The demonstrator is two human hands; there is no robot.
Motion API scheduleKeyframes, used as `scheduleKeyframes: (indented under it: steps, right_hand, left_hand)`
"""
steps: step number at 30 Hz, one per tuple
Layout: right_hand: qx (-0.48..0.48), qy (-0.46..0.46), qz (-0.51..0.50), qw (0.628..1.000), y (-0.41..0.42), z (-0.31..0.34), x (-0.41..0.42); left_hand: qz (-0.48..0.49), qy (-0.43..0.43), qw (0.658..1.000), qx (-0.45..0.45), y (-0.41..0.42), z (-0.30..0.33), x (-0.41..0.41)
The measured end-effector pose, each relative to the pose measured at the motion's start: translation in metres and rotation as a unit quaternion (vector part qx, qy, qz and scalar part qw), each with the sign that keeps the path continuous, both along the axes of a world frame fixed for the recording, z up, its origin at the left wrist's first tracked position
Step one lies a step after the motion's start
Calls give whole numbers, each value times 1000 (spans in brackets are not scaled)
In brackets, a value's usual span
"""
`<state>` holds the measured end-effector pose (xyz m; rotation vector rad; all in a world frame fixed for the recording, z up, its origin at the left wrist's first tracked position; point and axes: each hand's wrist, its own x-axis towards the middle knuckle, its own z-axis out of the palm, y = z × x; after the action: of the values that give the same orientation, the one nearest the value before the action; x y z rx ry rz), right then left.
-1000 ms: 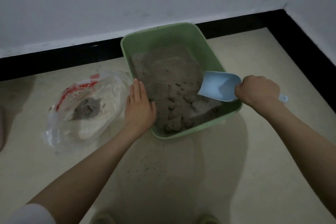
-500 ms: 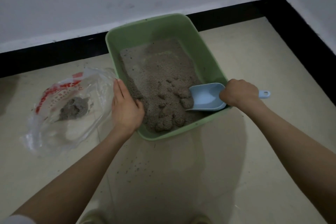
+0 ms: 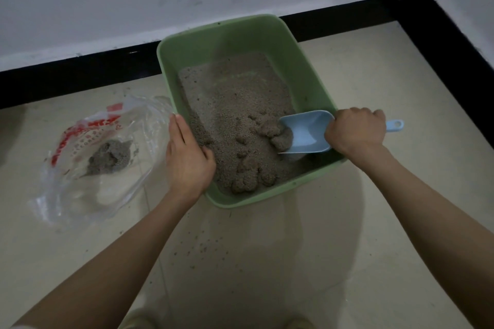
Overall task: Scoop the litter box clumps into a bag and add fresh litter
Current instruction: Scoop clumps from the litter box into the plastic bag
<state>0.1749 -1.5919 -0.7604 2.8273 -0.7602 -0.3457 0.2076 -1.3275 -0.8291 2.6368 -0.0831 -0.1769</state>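
Note:
A green litter box (image 3: 299,67) sits on the floor against the wall, holding grey litter with several clumps (image 3: 254,171) at its near end. My right hand (image 3: 357,132) grips the handle of a light blue scoop (image 3: 307,132), whose mouth lies in the litter against a clump (image 3: 278,136). My left hand (image 3: 187,157) rests on the box's left rim, fingers together and thumb inside the wall. To the left lies an open clear plastic bag (image 3: 101,157) with red print and a small heap of scooped litter (image 3: 112,156) inside.
Scattered litter grains (image 3: 203,246) dot the beige tiled floor in front of the box. A black skirting strip (image 3: 80,80) runs along the white wall behind and turns down the right side at the corner.
The scoop has come down from above the box's right rim into the litter and pushed leftwards against a clump. My left hand has stayed on the box's left rim.

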Motion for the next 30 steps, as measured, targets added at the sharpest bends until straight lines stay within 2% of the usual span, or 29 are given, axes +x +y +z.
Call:
scheduleKeyframes:
  steps: [2, 5, 9, 19, 23, 30]
  right_hand:
    - [25, 18, -22, 999, 1, 5, 4]
    - [115, 35, -111, 986, -2, 13, 1]
    - [165, 7, -165, 972, -6, 11, -8]
    - [80, -10, -23, 997, -20, -10, 9]
    - [60, 0, 28, 998, -25, -6, 22]
    - [-39, 9, 129, 991, -6, -4, 60]
  left_hand:
    - [-1, 0, 1000, 1, 0, 0, -1]
    - [-2, -3, 1000, -4, 1, 1, -1]
    - [-3, -8, 1000, -6, 0, 1, -2]
    - [-5, -8, 1000, -9, 0, -1, -2]
    - [-2, -7, 1000, -10, 0, -1, -1]
    - [2, 1, 1000, -11, 0, -1, -2]
